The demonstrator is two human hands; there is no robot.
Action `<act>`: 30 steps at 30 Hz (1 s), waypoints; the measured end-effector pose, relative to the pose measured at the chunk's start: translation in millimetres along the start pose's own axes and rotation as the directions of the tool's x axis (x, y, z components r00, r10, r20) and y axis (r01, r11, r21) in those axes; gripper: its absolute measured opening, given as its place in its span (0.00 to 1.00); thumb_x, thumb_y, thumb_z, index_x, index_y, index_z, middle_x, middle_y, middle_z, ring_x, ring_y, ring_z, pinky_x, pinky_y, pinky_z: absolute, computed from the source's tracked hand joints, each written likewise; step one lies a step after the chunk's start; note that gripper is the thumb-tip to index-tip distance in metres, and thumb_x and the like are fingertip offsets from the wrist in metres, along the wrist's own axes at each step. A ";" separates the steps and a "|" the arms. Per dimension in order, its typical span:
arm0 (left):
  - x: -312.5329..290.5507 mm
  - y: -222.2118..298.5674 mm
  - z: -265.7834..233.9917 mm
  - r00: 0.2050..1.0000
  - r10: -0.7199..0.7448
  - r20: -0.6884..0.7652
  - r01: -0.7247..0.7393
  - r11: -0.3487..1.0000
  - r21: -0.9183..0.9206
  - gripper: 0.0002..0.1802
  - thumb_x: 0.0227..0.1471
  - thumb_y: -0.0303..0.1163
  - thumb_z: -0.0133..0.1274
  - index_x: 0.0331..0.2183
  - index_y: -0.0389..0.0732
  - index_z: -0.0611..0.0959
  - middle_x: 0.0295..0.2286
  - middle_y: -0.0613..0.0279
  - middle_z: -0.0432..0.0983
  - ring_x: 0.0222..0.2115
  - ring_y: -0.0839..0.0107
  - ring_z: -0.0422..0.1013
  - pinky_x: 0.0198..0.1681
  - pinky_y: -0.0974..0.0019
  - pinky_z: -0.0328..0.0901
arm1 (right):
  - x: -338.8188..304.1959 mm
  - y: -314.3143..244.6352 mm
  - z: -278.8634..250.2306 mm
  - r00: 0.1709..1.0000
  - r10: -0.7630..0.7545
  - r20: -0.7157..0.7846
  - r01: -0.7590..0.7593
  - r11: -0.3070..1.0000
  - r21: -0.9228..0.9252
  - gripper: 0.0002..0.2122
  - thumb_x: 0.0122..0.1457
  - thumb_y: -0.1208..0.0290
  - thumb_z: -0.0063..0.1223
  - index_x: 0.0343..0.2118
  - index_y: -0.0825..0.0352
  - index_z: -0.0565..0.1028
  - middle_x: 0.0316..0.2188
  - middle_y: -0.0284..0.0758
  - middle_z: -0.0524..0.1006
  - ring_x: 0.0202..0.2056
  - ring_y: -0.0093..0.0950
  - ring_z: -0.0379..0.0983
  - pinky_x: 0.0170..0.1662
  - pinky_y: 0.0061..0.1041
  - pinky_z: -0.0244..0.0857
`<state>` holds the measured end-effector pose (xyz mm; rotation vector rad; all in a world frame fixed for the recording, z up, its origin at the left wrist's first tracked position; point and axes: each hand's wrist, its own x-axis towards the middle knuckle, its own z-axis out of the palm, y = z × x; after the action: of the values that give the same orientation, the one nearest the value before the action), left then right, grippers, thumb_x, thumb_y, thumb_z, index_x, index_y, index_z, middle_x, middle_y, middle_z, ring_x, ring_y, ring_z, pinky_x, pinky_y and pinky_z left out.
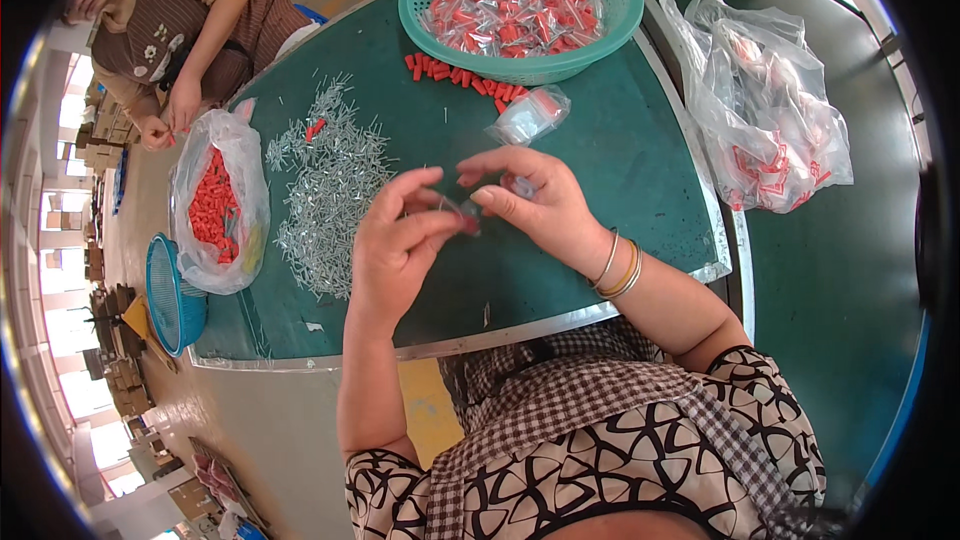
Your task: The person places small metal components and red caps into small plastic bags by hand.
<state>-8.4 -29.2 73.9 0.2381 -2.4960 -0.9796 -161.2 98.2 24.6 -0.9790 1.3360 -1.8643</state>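
Over the green tabletop (610, 180), my hands are close together, fingertips nearly meeting. My left hand (393, 240) is closed in a pinch; a dark reddish bit shows at its fingertips, too blurred to name. In my right hand (545, 202), thumb and fingers are bent around a small clear plastic bag (521, 186), partly hidden. To the left lies a heap of thin silver screws (335, 200) with a red piece on top. Just beyond my hands are a bundle of clear plastic bags (530, 117) and a row of small red plastic plugs (455, 75).
A green basket (411, 32) full of bagged red pieces stands at the far edge. Left are an open plastic sack (254, 240) of red plugs and a blue basket (160, 315). A white carrier bag (770, 100) lies right. Another person (190, 20) works at far left.
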 end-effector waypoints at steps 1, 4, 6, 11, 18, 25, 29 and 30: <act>-5.1 2.8 -0.1 0.999 -0.042 0.023 0.044 0.991 -0.130 0.11 0.41 0.15 0.60 0.31 0.37 0.84 0.47 0.57 0.71 0.37 0.68 0.75 0.38 0.66 0.72 | -0.3 -1.0 -0.1 1.000 0.004 -0.004 -0.004 1.000 0.001 0.15 0.56 0.65 0.62 0.43 0.69 0.78 0.36 0.33 0.79 0.31 0.20 0.73 0.37 0.20 0.68; 2.1 -0.6 -6.7 0.999 -0.006 0.049 0.013 0.990 -0.143 0.11 0.42 0.13 0.57 0.30 0.36 0.84 0.46 0.57 0.72 0.36 0.68 0.76 0.38 0.67 0.72 | -0.7 -5.0 -0.3 0.992 0.004 0.128 0.018 0.985 -0.171 0.11 0.56 0.67 0.61 0.39 0.68 0.79 0.34 0.34 0.79 0.31 0.22 0.74 0.36 0.21 0.68; 0.2 -1.2 -6.8 0.995 -0.041 0.086 0.054 0.986 -0.160 0.11 0.42 0.12 0.56 0.30 0.37 0.84 0.46 0.57 0.72 0.35 0.68 0.76 0.38 0.68 0.72 | -0.9 -4.7 1.4 0.983 0.032 0.181 -0.015 0.996 -0.091 0.08 0.56 0.71 0.61 0.36 0.68 0.80 0.31 0.34 0.78 0.31 0.21 0.73 0.35 0.22 0.68; -7.3 -10.7 -6.0 0.986 -0.071 0.153 0.105 0.968 -0.228 0.12 0.45 0.11 0.53 0.32 0.35 0.83 0.44 0.57 0.74 0.36 0.70 0.76 0.39 0.71 0.71 | -3.8 -3.3 4.3 0.982 0.055 0.178 -0.039 0.995 -0.093 0.05 0.56 0.76 0.60 0.33 0.70 0.79 0.29 0.34 0.77 0.29 0.21 0.74 0.33 0.21 0.69; -18.6 0.3 20.8 0.868 -0.490 -0.085 0.395 0.783 -0.481 0.07 0.51 0.19 0.56 0.35 0.35 0.82 0.36 0.62 0.78 0.32 0.74 0.74 0.40 0.72 0.68 | -4.2 2.2 9.6 0.998 0.059 0.024 -0.056 0.992 -0.113 0.04 0.55 0.77 0.60 0.31 0.71 0.77 0.28 0.35 0.77 0.29 0.20 0.78 0.31 0.21 0.70; -4.9 8.0 16.0 0.954 -0.232 -0.189 0.230 0.973 -0.032 0.05 0.48 0.17 0.57 0.31 0.34 0.82 0.28 0.60 0.77 0.29 0.71 0.73 0.34 0.72 0.66 | -0.5 -2.6 12.7 0.999 0.032 0.016 -0.029 0.984 -0.174 0.04 0.53 0.77 0.62 0.30 0.69 0.78 0.27 0.34 0.77 0.26 0.23 0.77 0.29 0.22 0.69; -4.1 7.8 17.8 0.971 -0.128 -0.201 0.143 0.988 0.059 0.06 0.47 0.17 0.57 0.31 0.35 0.81 0.27 0.58 0.77 0.26 0.66 0.76 0.28 0.69 0.69 | -2.5 -4.2 10.2 0.994 -0.093 0.057 0.107 0.926 -0.363 0.04 0.50 0.77 0.63 0.29 0.67 0.79 0.26 0.34 0.77 0.26 0.25 0.74 0.29 0.22 0.68; -4.7 9.0 18.3 0.969 -0.113 -0.221 0.134 0.987 0.084 0.06 0.47 0.17 0.57 0.31 0.35 0.81 0.27 0.58 0.77 0.26 0.66 0.76 0.28 0.69 0.69 | -3.5 -4.5 10.4 0.994 -0.088 0.060 0.104 0.918 -0.383 0.04 0.50 0.77 0.63 0.29 0.67 0.79 0.26 0.33 0.77 0.26 0.25 0.74 0.29 0.22 0.67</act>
<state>-12.8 -10.1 66.5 0.5095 -2.3543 -0.8306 -150.9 97.4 30.3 -1.2938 1.6967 -1.6700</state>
